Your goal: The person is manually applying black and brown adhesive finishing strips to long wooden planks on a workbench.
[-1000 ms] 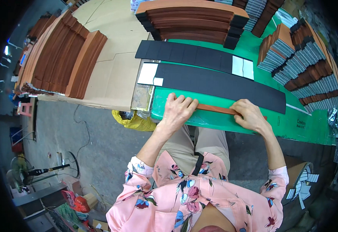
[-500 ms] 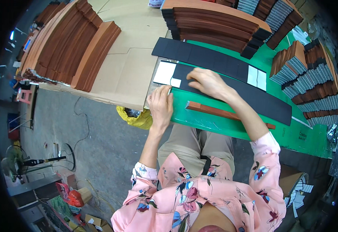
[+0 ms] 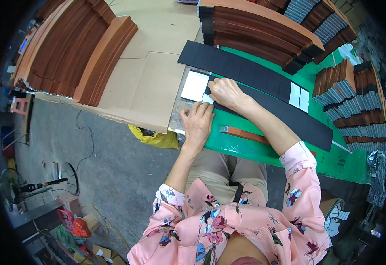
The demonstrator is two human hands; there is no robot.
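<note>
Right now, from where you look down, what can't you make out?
In the head view:
- Whatever the right hand may pinch: hidden by its own curled shape.
- Part of the reddish strip: behind the right forearm and sleeve.
- Top of the left brown stack: cut off by the upper edge.
- Yellow bag's contents: mostly hidden by the cardboard.

The left hand [image 3: 197, 123] has its fingertips at the near edge of a white patch [image 3: 194, 86] on the left end of a black strip [image 3: 286, 116]; the right hand [image 3: 227, 93], fingers curled, is over the strip just beside that patch. A brown bar [image 3: 247, 134] lies nearer the person on the green surface [image 3: 237, 149]. Beyond the strip lies a second black strip [image 3: 237, 64], and brown boards [image 3: 254, 33] stand stacked behind it.
</note>
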